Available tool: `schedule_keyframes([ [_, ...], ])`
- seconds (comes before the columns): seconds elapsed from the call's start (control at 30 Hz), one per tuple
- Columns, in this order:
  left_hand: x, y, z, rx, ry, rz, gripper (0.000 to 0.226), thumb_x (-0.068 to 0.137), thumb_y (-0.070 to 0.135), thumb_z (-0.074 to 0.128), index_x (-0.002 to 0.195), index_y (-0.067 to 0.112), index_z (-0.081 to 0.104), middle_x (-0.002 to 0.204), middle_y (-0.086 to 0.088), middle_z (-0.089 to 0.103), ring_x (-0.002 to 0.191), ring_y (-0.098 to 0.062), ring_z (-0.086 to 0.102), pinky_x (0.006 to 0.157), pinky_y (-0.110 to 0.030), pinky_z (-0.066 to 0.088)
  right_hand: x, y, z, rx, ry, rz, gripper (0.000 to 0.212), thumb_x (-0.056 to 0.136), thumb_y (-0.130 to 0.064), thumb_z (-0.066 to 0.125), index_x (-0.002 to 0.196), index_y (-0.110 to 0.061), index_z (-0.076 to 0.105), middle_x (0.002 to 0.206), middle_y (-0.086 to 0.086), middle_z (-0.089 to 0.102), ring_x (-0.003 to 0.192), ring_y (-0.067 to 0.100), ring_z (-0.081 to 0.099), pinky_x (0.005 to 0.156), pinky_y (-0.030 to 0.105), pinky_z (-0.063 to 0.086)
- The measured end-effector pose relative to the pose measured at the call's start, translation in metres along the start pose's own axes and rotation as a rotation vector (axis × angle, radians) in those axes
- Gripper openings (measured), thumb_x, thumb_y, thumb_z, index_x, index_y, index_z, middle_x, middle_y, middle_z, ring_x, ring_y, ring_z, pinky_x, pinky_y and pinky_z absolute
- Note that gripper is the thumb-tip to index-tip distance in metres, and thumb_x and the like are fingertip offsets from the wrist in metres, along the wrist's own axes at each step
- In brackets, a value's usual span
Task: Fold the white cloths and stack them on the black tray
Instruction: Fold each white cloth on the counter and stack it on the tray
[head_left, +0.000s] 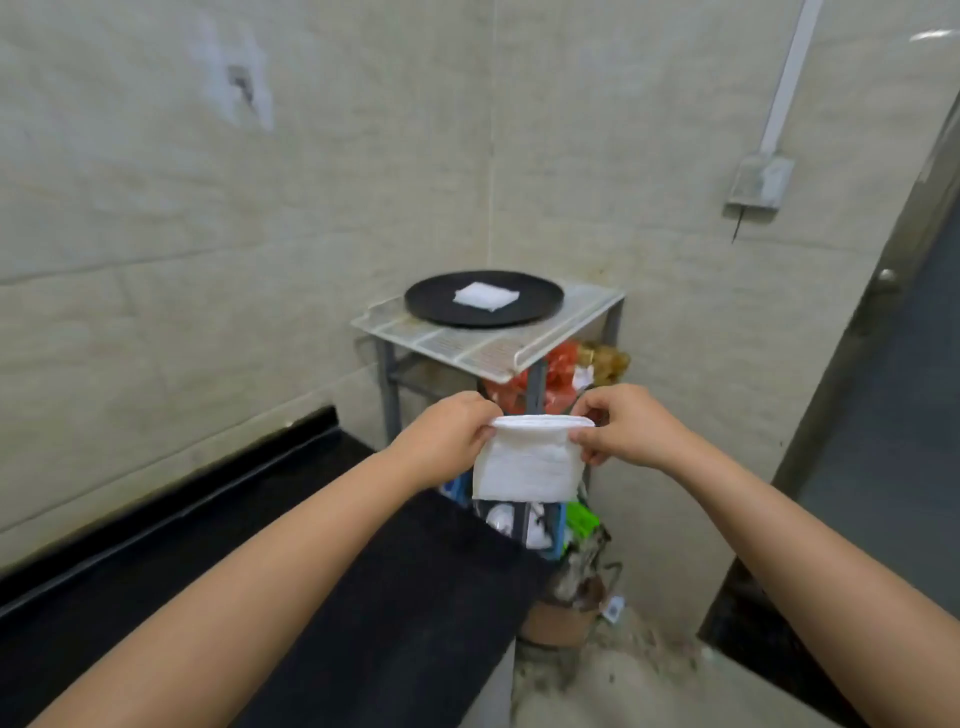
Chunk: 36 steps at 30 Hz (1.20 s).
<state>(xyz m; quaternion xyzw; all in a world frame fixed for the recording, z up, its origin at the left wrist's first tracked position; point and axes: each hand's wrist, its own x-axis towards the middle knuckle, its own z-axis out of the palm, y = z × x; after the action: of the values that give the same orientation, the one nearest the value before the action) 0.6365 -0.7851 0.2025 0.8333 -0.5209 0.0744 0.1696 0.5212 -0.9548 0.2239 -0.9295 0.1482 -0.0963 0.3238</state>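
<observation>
White cloth pinched at top corners by both hands' curled fingers.

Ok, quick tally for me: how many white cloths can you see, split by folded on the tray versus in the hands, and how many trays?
White cloths folded on the black tray: 1
White cloths held up by the left hand and right hand: 1
Black trays: 1
Total: 3 things

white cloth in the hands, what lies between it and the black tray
Head view: between the held white cloth and black tray lie the white rack top and red packets.
</observation>
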Motion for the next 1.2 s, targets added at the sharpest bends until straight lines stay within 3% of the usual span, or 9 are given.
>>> schedule_keyframes([
  [0.13,0.090,-0.031,-0.018,0.017,0.016,-0.030,0.015,0.091,0.009,0.049,0.076,0.005,0.052,0.095,-0.017,0.062,0.095,-0.031,0.055,0.072,-0.032,0.032,0.096,0.003,-0.042,-0.052,0.052,-0.039,0.007,0.080,-0.003,0.062,0.075,-0.007,0.061,0.067,0.007,0.066,0.059,0.015,0.067,0.075,0.045,0.058],
  [0.23,0.149,-0.052,-0.032,-0.053,0.038,-0.138,0.016,0.089,0.008,0.051,0.097,0.002,0.063,0.100,-0.013,0.066,0.096,-0.028,0.062,0.076,-0.028,0.045,0.156,0.001,-0.068,-0.085,0.108,-0.079,0.023,0.074,-0.002,0.064,0.064,-0.020,0.054,0.090,0.014,0.067,0.084,0.031,0.066,0.080,0.047,0.055],
  [0.37,0.212,-0.074,-0.041,-0.325,0.104,-0.360,0.015,0.091,0.001,0.045,0.097,0.002,0.059,0.075,-0.008,0.060,0.062,-0.020,0.064,0.064,-0.032,0.057,0.234,0.005,-0.091,-0.072,0.111,-0.139,0.022,0.074,-0.003,0.063,0.065,-0.021,0.053,0.094,0.016,0.068,0.084,0.030,0.066,0.077,0.042,0.057],
  [0.43,0.240,-0.089,-0.037,-0.350,0.160,-0.421,0.013,0.091,0.004,0.047,0.095,0.006,0.059,0.077,-0.013,0.065,0.071,-0.026,0.065,0.076,-0.042,0.057,0.274,0.012,-0.098,-0.054,0.091,-0.188,0.014,0.075,-0.002,0.061,0.077,-0.015,0.061,0.090,0.011,0.067,0.083,0.027,0.064,0.074,0.036,0.054],
  [0.53,0.277,-0.108,-0.025,-0.204,0.246,-0.495,0.017,0.091,0.009,0.049,0.103,0.008,0.061,0.101,-0.016,0.067,0.095,-0.030,0.061,0.082,-0.033,0.049,0.333,0.023,-0.105,-0.053,-0.002,-0.263,0.024,0.077,0.001,0.057,0.094,-0.009,0.069,0.082,0.003,0.063,0.077,0.015,0.057,0.059,0.017,0.045],
  [0.67,0.332,-0.133,-0.005,-0.086,0.336,-0.617,0.023,0.091,0.009,0.049,0.111,0.005,0.061,0.112,-0.018,0.064,0.106,-0.032,0.056,0.080,-0.030,0.041,0.426,0.040,-0.098,-0.038,-0.010,-0.339,0.023,0.076,0.003,0.056,0.091,-0.004,0.071,0.080,0.007,0.064,0.078,0.016,0.056,0.061,0.023,0.041],
  [0.87,0.406,-0.184,0.024,-0.007,0.521,-0.739,0.028,0.089,-0.002,0.044,0.113,0.000,0.059,0.122,-0.018,0.055,0.110,-0.032,0.053,0.087,-0.026,0.034,0.549,0.062,-0.073,-0.046,0.028,-0.572,0.027,0.075,0.007,0.050,0.096,0.002,0.067,0.104,0.020,0.067,0.100,0.030,0.060,0.071,0.024,0.034],
  [1.07,0.416,-0.208,0.100,0.106,0.150,-0.835,0.033,0.091,0.009,0.047,0.122,0.009,0.057,0.130,-0.010,0.052,0.122,-0.026,0.048,0.101,-0.030,0.037,0.595,0.127,-0.024,-0.272,-0.284,-0.639,0.030,0.079,0.004,0.047,0.104,-0.001,0.064,0.115,0.016,0.062,0.112,0.030,0.054,0.090,0.030,0.040],
  [1.2,0.413,-0.202,0.117,0.130,0.098,-0.855,0.033,0.094,0.012,0.046,0.125,0.011,0.055,0.130,-0.007,0.053,0.120,-0.022,0.049,0.099,-0.029,0.038,0.597,0.149,-0.016,-0.301,-0.411,-0.694,0.029,0.083,0.001,0.048,0.109,-0.002,0.062,0.115,0.012,0.058,0.109,0.026,0.054,0.088,0.025,0.039],
])
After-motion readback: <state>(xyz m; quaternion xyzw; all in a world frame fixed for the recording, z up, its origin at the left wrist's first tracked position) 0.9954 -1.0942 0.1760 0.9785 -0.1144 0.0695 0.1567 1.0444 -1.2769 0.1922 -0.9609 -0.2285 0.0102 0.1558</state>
